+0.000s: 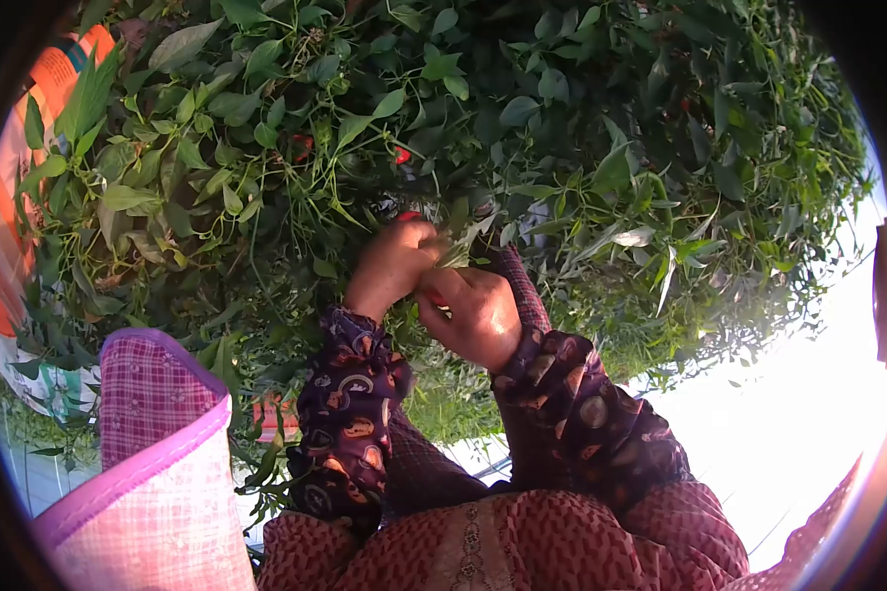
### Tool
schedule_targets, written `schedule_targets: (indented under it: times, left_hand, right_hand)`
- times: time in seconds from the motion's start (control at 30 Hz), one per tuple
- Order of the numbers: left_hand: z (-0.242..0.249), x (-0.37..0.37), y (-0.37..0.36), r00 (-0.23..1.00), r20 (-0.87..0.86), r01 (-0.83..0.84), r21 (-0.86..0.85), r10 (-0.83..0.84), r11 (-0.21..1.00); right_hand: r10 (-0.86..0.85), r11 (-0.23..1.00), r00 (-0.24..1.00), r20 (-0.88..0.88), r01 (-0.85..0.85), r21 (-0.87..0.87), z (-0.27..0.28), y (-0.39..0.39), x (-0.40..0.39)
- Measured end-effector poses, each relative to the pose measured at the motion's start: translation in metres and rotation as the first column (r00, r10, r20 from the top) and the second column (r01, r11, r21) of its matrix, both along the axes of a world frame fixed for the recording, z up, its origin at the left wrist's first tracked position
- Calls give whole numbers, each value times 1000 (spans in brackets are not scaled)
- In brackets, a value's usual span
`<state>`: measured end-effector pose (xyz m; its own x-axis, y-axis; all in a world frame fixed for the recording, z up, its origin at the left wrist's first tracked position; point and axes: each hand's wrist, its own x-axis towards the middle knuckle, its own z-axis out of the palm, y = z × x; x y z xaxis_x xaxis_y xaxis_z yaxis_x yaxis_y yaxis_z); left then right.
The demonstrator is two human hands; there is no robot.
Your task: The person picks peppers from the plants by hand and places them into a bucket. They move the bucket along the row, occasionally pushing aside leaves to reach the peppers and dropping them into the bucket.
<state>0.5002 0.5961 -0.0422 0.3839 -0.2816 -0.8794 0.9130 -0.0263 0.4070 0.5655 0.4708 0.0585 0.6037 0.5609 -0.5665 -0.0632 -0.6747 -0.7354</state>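
My left hand [394, 264] is closed, its fingers curled in among the leaves and partly blurred. Just past its knuckles shows a red pepper [409, 216]. Close beside it, slightly lower and to the right, my right hand [475, 313] makes a loose fist. Bits of red pepper [437, 298] peek out between its thumb and fingers. A leafy sprig [458, 254] lies between the two hands; whether the left fingers grip it is hidden. Another red pepper [402, 155] hangs farther up in the green pepper plants [562, 128].
Dense foliage fills the upper view. At the left edge are an orange sack [10, 236] and a white-and-green bag [49, 379]. A pink checked cloth [158, 463] stands out at lower left. Bright white ground [759, 424] lies at right.
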Motion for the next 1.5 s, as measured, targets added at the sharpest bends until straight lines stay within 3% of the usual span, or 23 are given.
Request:
schedule_targets:
  times: [0.07,0.13,0.2,0.3,0.33,0.37,0.4,0.47,0.53,0.6,0.63,0.73,0.8,0.87,0.93,1.03,1.1,1.17,1.2,1.27,1.33,1.4,1.5]
  left_hand:
    - [-2,-6,-4,999,-31,-10,9,10,1000]
    - [-3,-14,-7,977,151,114,242,-154,964]
    - [19,14,2,979,47,185,199,-197,962]
    - [22,19,2,950,230,127,337,-213,933]
    - [21,23,2,996,5,-92,111,92,990]
    - [21,27,1,904,-274,-357,-58,329,932]
    - [21,29,1,906,-269,-357,-63,328,932]
    - [23,30,2,929,-287,-316,-287,234,904]
    - [18,23,4,999,-26,-52,-272,46,961]
    - [34,25,-17,927,55,344,262,-370,902]
    - [34,28,-18,877,94,429,287,-471,856]
    - [31,19,-15,842,158,452,316,-516,834]
    - [30,13,-8,804,210,470,348,-556,811]
    - [33,20,-6,758,124,598,259,-641,758]
    - [31,19,-5,758,139,598,241,-637,764]
    - [30,12,-4,790,193,538,239,-582,809]
    - [32,12,-5,821,228,470,249,-523,847]
    - [37,27,-5,944,56,311,179,-326,933]
    - [37,30,-5,943,60,313,175,-328,933]
    - [38,35,-4,990,-83,-83,331,117,940]
    - [44,37,-6,995,-88,79,366,-50,927]
    - [54,29,-20,820,14,423,659,-572,622]
    - [72,27,-19,841,107,316,699,-531,642]
  right_hand:
    - [-81,996,993,-90,83,25,5,2,4]
    - [-151,986,971,-184,162,47,8,2,16]
    - [-300,921,734,-610,389,16,6,2,35]
    - [35,999,916,-399,-21,41,11,6,54]
    - [211,976,951,-226,-217,-1,13,9,53]
    - [258,966,960,-110,-259,11,9,10,46]
    - [258,966,960,-104,-259,7,6,10,38]
    - [358,926,920,160,-371,63,5,13,27]
    - [344,927,925,164,-362,95,15,19,20]
    - [154,912,981,-116,-96,400,35,36,29]
    - [178,881,917,-358,14,472,46,42,42]
    - [13,857,991,-134,58,512,21,44,80]
    - [-127,986,986,-109,137,95,-18,29,107]
    - [75,953,995,71,-50,-299,-71,8,130]
    - [335,788,938,-92,-332,-518,-109,-13,138]
    - [424,782,884,-197,-467,-412,-117,-41,114]
    - [399,801,916,-48,-373,-467,-76,-35,85]
    - [423,792,903,75,-329,-514,-46,-38,52]
    - [326,887,932,157,-244,-391,-35,-46,31]
    - [378,777,922,-91,-369,-510,-8,-33,9]
    - [298,828,933,-204,-359,-430,9,-26,-5]
    - [338,830,935,-113,-352,-432,4,-28,-33]
    - [404,834,912,72,-335,-438,-9,-30,-63]
